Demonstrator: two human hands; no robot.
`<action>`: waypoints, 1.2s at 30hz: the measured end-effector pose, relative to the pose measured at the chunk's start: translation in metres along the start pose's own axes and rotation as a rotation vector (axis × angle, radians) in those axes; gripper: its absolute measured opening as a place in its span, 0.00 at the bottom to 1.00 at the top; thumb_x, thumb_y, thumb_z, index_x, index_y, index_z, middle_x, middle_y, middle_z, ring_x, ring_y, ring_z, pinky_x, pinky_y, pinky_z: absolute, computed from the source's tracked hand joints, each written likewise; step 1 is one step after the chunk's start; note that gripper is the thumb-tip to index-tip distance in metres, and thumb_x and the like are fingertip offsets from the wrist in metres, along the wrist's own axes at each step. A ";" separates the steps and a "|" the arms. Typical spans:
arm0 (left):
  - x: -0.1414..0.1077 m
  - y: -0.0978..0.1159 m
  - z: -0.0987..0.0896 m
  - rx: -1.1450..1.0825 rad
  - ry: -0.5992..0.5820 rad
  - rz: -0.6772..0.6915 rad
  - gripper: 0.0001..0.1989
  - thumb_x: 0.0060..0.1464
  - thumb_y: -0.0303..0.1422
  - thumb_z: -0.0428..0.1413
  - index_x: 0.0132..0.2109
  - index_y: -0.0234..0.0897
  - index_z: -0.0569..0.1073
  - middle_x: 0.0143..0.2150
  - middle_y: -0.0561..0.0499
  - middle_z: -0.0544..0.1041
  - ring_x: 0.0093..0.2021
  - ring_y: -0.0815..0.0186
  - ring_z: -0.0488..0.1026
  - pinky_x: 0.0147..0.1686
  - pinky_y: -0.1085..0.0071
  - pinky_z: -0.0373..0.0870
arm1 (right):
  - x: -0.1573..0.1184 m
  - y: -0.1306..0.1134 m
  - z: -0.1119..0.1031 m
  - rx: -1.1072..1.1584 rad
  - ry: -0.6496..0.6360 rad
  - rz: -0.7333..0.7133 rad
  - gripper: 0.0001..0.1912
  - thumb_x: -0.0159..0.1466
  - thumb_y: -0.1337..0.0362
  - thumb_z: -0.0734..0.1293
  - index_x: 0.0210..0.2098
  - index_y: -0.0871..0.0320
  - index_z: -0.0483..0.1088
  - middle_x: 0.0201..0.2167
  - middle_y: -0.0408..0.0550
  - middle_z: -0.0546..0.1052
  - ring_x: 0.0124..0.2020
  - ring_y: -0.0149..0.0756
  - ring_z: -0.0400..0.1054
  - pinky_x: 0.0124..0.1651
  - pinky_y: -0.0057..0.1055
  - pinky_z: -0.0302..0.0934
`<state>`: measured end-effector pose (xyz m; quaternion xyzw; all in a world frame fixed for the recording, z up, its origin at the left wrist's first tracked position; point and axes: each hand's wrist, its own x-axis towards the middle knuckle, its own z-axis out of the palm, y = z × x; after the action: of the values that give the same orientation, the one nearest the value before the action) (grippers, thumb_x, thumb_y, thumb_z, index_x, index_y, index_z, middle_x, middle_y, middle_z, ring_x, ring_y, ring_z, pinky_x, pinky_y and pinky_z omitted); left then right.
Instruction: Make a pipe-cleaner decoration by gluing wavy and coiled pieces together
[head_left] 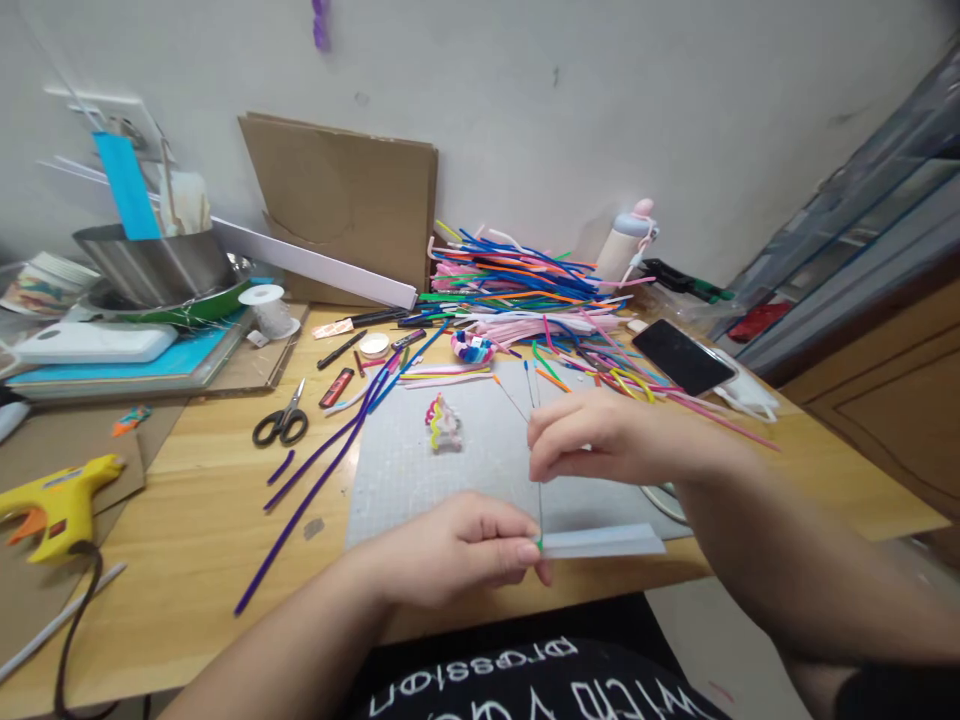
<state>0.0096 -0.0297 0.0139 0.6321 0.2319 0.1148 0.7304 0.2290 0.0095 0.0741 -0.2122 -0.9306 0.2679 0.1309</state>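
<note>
Head view: left hand (491,545) pinches the green end of a thin wire (540,510) beside a pale folded strip (604,541), low over the gray mat (405,480). Right hand (574,435) grips the wire higher up, fingers nearly closed; scissors (280,426) lie left of the mat.

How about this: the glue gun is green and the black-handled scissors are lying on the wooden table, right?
Nearly! The glue gun is yellow, not green; the head view shows it. The black-handled scissors are lying on the wooden table.
</note>
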 end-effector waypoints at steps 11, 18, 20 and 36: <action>0.017 -0.015 -0.010 0.069 0.627 0.153 0.14 0.57 0.41 0.49 0.33 0.37 0.73 0.19 0.58 0.56 0.20 0.71 0.52 0.22 0.74 0.49 | -0.015 -0.002 0.059 -0.466 0.241 0.278 0.10 0.66 0.67 0.59 0.36 0.59 0.71 0.31 0.47 0.76 0.32 0.33 0.70 0.32 0.29 0.57; 0.016 -0.020 -0.008 0.658 0.673 0.146 0.13 0.60 0.36 0.47 0.29 0.38 0.71 0.26 0.52 0.71 0.29 0.65 0.66 0.30 0.71 0.56 | -0.014 -0.029 0.053 -0.791 0.073 0.189 0.08 0.64 0.71 0.59 0.30 0.58 0.68 0.26 0.45 0.71 0.25 0.34 0.62 0.28 0.34 0.48; 0.014 -0.020 -0.007 0.767 0.575 0.126 0.13 0.61 0.35 0.47 0.30 0.38 0.70 0.26 0.52 0.70 0.28 0.66 0.66 0.29 0.71 0.55 | -0.009 -0.031 0.042 -0.769 0.039 0.151 0.09 0.64 0.72 0.59 0.29 0.58 0.68 0.25 0.45 0.71 0.25 0.33 0.61 0.28 0.33 0.48; 0.010 -0.014 -0.006 0.067 0.433 0.211 0.16 0.59 0.41 0.48 0.37 0.33 0.73 0.20 0.60 0.55 0.21 0.73 0.51 0.22 0.75 0.49 | -0.013 0.005 0.044 0.005 0.149 0.334 0.10 0.66 0.65 0.60 0.37 0.58 0.73 0.31 0.45 0.78 0.31 0.31 0.71 0.34 0.26 0.61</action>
<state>0.0131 -0.0220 -0.0021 0.6375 0.3193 0.3155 0.6262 0.2264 -0.0121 0.0337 -0.3828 -0.8695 0.2715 0.1538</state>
